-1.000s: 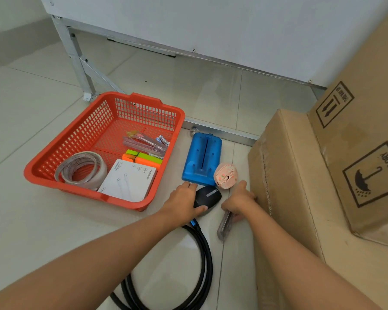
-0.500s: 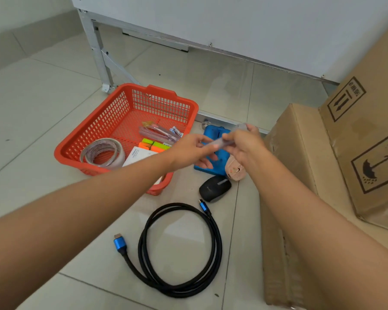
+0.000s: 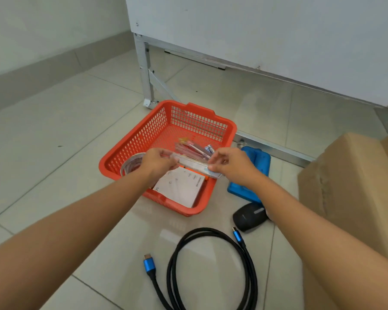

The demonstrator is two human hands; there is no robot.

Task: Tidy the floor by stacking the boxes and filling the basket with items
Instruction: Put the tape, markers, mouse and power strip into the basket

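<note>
A black cable (image 3: 213,269) is lying coiled on the floor nearest, with a black mouse (image 3: 250,217) just beyond it beside a cardboard box (image 3: 345,186). Half a second ago both hands were holding the clear cutter above the blue block (image 3: 259,159); now they are carrying it over the orange basket (image 3: 157,128). The left hand (image 3: 158,161) is pinching one end of the cutter (image 3: 195,164), the right hand (image 3: 230,163) is pinching the other.
</note>
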